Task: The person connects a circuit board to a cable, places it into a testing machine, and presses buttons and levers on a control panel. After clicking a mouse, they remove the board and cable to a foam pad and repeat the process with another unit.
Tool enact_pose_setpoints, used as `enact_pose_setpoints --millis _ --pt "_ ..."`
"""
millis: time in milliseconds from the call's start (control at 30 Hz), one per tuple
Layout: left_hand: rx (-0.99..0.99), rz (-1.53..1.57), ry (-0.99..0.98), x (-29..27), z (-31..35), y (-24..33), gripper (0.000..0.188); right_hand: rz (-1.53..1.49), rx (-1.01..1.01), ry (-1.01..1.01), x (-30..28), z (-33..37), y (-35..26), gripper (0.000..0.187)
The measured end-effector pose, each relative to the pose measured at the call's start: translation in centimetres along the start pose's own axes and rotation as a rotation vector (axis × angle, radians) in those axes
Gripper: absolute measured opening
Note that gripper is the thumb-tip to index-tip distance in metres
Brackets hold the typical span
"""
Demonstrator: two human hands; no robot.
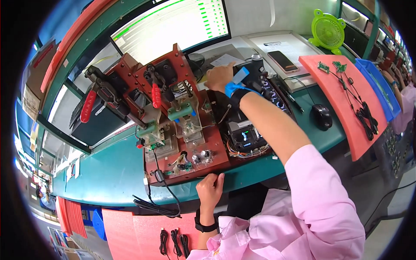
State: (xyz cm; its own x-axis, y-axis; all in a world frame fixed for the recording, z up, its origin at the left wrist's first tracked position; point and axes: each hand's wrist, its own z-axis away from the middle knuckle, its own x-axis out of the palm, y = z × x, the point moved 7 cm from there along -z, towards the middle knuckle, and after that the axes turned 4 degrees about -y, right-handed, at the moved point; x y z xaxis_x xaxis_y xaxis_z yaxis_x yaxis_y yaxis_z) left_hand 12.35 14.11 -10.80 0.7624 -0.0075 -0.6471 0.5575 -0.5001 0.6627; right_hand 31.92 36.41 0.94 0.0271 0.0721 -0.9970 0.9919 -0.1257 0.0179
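Note:
My left hand [209, 189] is curled into a fist, thumb up, at the table's front edge, with nothing visible in it. A black band circles that wrist. Just beyond stands a red test fixture [203, 167] with two toggle clamps, one with a red handle [88, 106], the other with a smaller red handle [156, 95]. Under the left clamp sits a green circuit board [159, 135], and a black cable [160, 175] hangs over the front. My right hand [220, 78] reaches behind the fixture, fingers curled, their tips hidden. That wrist wears a blue strap [238, 86].
A lit monitor [173, 28] stands at the back. Right of the fixture are black electronic units [246, 136], a phone [282, 61], a mouse [321, 116] and a pink foam sheet [312, 69] with boards and cables. Bundled cables [175, 240] lie on foam [119, 229] near me. A green fan [328, 30] stands behind.

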Motion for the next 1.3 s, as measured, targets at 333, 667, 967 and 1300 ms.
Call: enact_pose_setpoints --millis 333,667,967,1300 --pt "0.047 -0.058 0.049 -0.4 0.1 0.7 0.033 -0.128 -0.026 0.272 -0.4 0.7 0.6 0.028" --pt "0.054 -0.064 0.053 -0.4 0.1 0.7 0.031 -0.227 -0.010 0.356 -0.6 0.7 0.8 0.028" --pt "0.053 -0.042 0.055 -0.3 0.1 0.7 0.031 -0.248 0.001 0.358 -0.7 0.9 0.9 0.027" --pt "0.015 -0.069 0.040 -0.2 0.2 0.4 0.032 -0.165 -0.023 0.320 -0.4 0.8 0.6 0.023"
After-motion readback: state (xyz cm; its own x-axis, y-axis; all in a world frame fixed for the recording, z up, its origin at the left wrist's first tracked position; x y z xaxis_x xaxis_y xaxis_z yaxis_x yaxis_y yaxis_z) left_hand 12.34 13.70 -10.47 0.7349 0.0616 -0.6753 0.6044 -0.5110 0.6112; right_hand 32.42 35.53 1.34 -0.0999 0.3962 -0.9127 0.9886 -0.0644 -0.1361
